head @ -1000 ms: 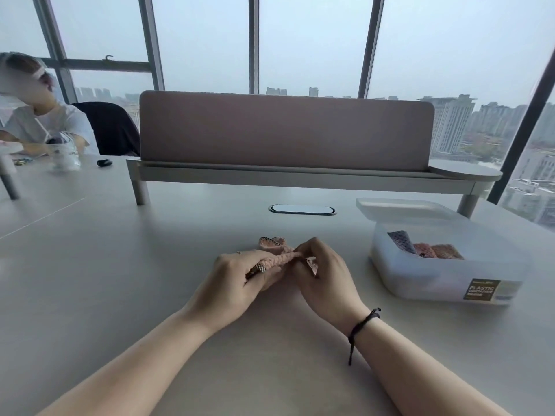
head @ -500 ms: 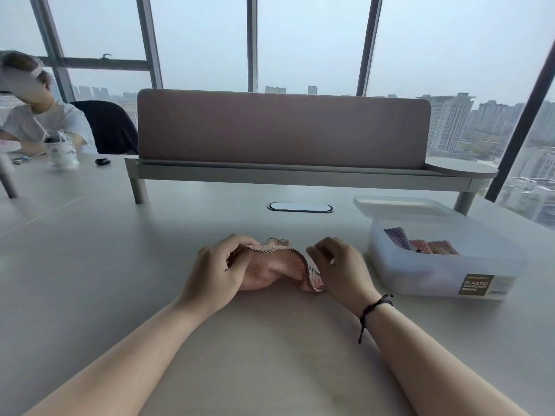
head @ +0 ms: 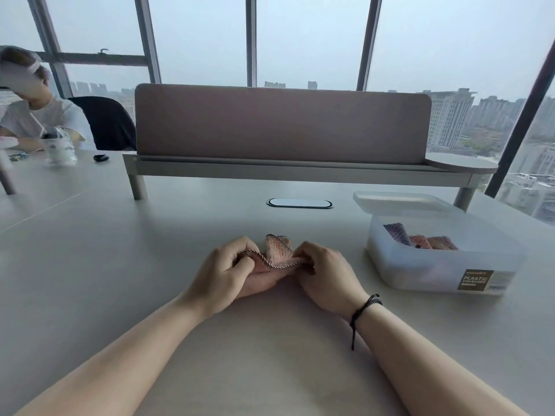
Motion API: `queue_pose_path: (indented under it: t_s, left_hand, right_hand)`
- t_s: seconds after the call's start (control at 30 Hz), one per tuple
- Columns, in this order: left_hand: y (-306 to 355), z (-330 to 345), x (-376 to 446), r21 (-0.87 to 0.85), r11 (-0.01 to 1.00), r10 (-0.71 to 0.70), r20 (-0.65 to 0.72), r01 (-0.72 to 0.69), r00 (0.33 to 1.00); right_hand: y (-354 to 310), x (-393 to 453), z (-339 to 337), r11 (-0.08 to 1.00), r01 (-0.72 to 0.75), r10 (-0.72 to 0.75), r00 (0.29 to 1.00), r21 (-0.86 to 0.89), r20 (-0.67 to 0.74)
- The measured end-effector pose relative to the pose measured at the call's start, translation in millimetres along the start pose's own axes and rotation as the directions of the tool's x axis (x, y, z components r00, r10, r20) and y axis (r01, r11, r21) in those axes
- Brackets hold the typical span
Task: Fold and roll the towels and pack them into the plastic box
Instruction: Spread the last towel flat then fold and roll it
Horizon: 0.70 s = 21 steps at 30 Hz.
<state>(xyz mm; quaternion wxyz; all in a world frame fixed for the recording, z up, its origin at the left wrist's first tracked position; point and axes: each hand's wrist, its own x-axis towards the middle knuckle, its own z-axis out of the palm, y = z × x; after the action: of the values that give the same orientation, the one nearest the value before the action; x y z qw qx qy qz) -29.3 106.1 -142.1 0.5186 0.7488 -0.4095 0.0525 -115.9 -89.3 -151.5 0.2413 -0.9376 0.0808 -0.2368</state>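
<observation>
Half a second on, towel (head: 277,255) less spread, bunched again between left hand (head: 223,265) and right hand (head: 326,270), both pinching its edge low over the worktop (head: 120,280); probably mid-fold, box (head: 444,265) waiting right.

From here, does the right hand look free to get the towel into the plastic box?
Probably yes. The right hand pinches the pink towel; the plastic box stands open to its right, its lid behind it, with bare table between.

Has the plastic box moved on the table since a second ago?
No. The plastic box keeps its place just right of the oval cable port on the table.
</observation>
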Motion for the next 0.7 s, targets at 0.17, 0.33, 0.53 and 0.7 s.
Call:
queue_pose_path:
  t_s: [0.17, 0.33, 0.53, 0.7]
  left_hand:
    - [-8, -6, 5, -0.053, 0.998, 0.025, -0.084, -0.029, 0.996]
    - [-9, -14, 12, -0.414, 0.898, -0.224, -0.134, 0.150, 0.965]
    - [-7, -45, 4, -0.852, 0.168, 0.017, 0.505, 0.495, 0.863]
    - [-10, -50, 6, -0.851, 0.253, 0.056, 0.487, 0.460, 0.871]
  right_hand:
    - [15, 7, -12, 0.981, -0.174, 0.181, 0.981, 0.090, -0.072]
    - [16, 11, -32, 0.922, -0.240, 0.290, 0.948, 0.304, -0.134]
    - [27, 1, -71, 0.135, -0.359, -0.355, 0.852, 0.923, 0.384]
    - [31, 5, -79, 0.068, -0.331, -0.336, 0.881, 0.941, 0.334]
